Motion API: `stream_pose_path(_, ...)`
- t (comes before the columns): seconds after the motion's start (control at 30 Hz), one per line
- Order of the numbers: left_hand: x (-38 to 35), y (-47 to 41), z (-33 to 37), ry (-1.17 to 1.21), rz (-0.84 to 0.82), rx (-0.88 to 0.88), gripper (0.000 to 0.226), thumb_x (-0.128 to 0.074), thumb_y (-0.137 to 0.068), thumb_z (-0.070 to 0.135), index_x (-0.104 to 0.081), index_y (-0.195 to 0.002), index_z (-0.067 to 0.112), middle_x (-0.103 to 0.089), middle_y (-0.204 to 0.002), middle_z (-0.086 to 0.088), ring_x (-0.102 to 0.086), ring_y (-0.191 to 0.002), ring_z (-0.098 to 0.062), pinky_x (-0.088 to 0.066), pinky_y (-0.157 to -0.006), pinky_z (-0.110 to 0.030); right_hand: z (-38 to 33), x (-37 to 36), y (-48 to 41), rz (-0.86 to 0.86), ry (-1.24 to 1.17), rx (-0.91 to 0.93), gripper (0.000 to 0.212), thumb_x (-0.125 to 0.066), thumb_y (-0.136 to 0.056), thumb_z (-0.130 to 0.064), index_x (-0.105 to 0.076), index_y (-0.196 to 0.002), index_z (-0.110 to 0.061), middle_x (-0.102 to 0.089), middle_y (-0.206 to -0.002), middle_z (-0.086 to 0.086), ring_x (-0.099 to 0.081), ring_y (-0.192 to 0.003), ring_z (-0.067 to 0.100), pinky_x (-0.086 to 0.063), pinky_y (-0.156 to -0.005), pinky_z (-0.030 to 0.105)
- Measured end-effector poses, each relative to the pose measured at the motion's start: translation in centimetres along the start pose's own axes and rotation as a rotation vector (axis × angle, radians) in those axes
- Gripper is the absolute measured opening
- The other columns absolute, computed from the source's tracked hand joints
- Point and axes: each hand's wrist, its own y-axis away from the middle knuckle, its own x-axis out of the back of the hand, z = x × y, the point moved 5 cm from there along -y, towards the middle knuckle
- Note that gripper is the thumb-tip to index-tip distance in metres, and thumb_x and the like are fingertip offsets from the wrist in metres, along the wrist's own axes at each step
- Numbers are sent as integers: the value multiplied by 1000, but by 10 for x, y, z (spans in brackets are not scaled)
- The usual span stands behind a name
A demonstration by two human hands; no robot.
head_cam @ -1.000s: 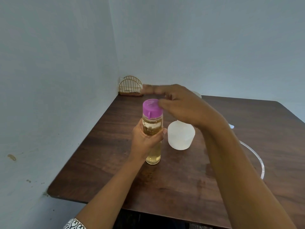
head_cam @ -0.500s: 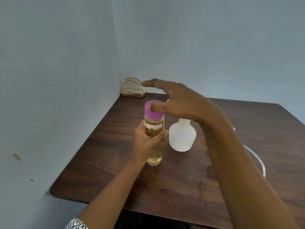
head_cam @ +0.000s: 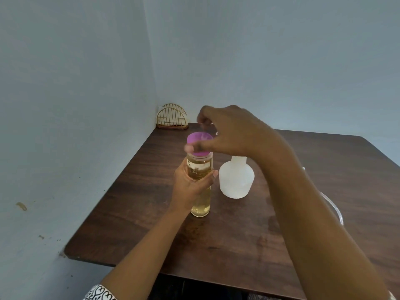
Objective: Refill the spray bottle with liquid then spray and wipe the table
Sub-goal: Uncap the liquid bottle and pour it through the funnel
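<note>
A tall clear bottle of yellow liquid (head_cam: 201,204) stands upright on the dark wooden table (head_cam: 259,234). My left hand (head_cam: 190,187) is wrapped around its middle. Its purple cap (head_cam: 199,139) sits on top, and my right hand (head_cam: 229,131) grips that cap from the right, thumb at the front and fingers curled over the back. Just to the right stands a white translucent spray bottle body (head_cam: 236,180) without its head, its neck partly hidden behind my right wrist.
A gold wire napkin holder (head_cam: 172,116) sits in the table's far left corner against the wall. A clear tube (head_cam: 334,208) curves on the table behind my right forearm. Blue walls close in at left and back.
My right hand went from flat and open above the cap to curled around it. The bottle and my left hand stayed in place.
</note>
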Motion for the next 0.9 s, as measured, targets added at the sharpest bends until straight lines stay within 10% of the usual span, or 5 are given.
stream_pose_path(0.13,0,0,2,20,-3,4,55,-76,-66,28,-60,-110,-1,-72,-96,-3,-70,-94,-17,-54,-80,-25,-19,-14,-6,64,350,-38,61,-45,-76,-76,-50,-88,-16,-46,-74,-2,-49,-77,18,-38,-67,31)
stream_pose_path(0.5,-2,1,0,-28,-13,22,67,-77,-62,39,-59,-110,-4,-70,-93,-8,-69,-87,-20,-57,-80,-33,-5,0,-11,-228,-37,286,49,-70,-81,-16,-52,-124,-28,-44,-109,-14,-43,-97,7,-33,-68,13)
stream_pose_path(0.9,-11,10,5,-11,12,61,54,-87,-62,26,-62,-107,9,-71,-93,3,-70,-87,-7,-53,-73,-17,61,18,60,189,-657,-67,40,-63,-78,-50,-54,-112,-32,-60,-104,-10,-68,-85,14,-57,-78,24)
